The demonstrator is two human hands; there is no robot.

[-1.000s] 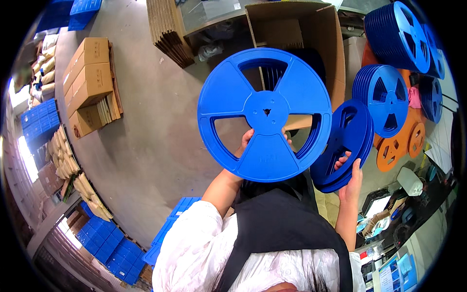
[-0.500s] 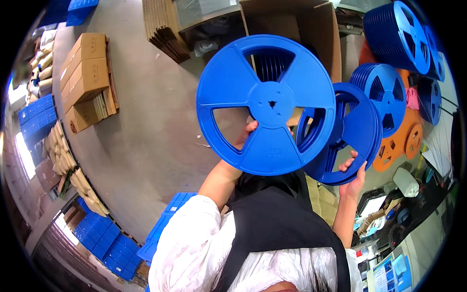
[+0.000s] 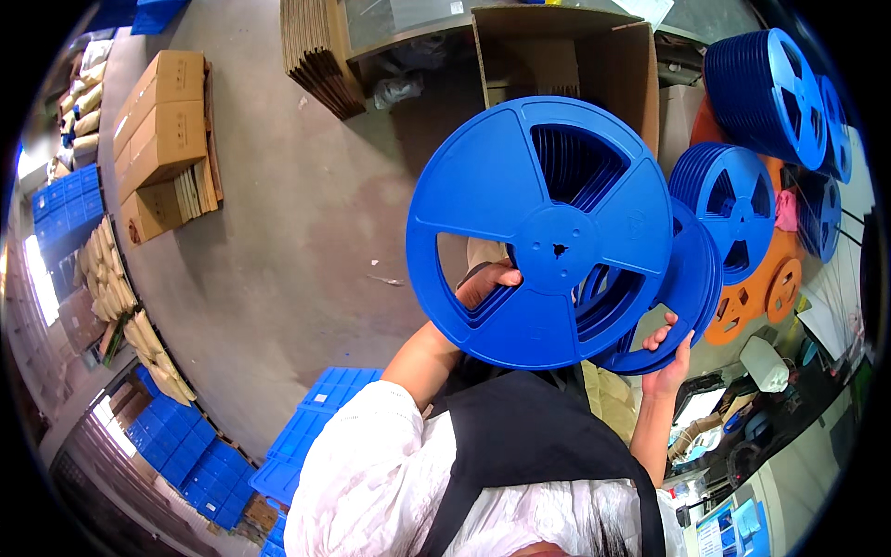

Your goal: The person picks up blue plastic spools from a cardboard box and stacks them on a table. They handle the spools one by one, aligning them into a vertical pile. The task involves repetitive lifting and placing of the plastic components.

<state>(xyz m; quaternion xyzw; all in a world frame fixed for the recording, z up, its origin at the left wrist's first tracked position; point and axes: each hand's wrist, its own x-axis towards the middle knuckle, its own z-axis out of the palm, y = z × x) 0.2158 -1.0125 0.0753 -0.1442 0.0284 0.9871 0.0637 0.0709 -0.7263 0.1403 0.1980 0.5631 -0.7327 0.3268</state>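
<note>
My left hand grips a large blue plastic reel, its thumb hooked through one of the reel's wedge-shaped openings and the other fingers partly hidden behind. The reel's broad face is turned up toward me. To its right, my right hand is closed on the lower rim of several more blue reels bunched together. The left reel overlaps these and hides much of them. Behind the upper opening of the left reel, edges of further stacked blue reels show.
An open cardboard box stands just beyond the reels. Stacks of blue reels rest at the right beside orange reels. Flattened cartons lean at the back; closed cartons sit on the left floor. Blue crates stand at my left.
The left reel has shifted right and a little nearer, and turned somewhat, covering more of the right-hand reels. My left thumb now shows further through its opening. Both hands keep their grip.
</note>
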